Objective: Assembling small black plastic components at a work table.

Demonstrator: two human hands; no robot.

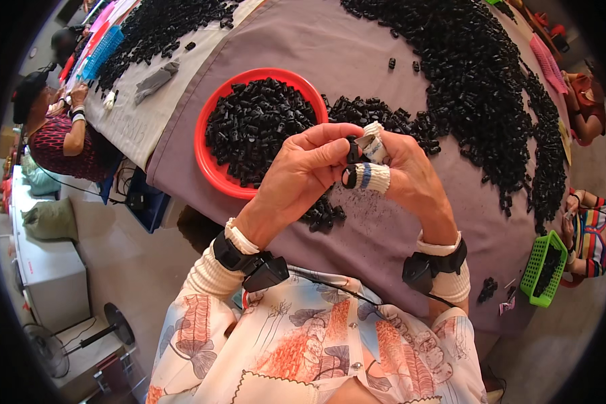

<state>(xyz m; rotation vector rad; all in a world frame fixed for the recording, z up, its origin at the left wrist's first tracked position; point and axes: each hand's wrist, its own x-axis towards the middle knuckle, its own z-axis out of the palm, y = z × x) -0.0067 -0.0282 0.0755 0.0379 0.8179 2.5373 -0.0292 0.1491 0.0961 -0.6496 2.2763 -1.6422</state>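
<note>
My left hand (299,165) pinches a small black plastic part (353,149) between thumb and fingers. Close against it is my right hand (414,172), its fingers closed, with knitted white covers on the index finger and thumb. A thin greyish piece (364,141), perhaps a blade, shows under the covered right index finger. Both hands are above the table, beside a round red basin (205,145) heaped with similar black parts (262,124). A loose row of black parts (377,114) lies behind my hands, and a small pile (323,214) sits below them.
A large heap of black parts (471,87) covers the far right of the cloth-covered table (249,40). At the right edge stands a green basket (545,266), near a person in stripes (591,239). Another person (71,135) works at the left. A fan (118,323) stands lower left.
</note>
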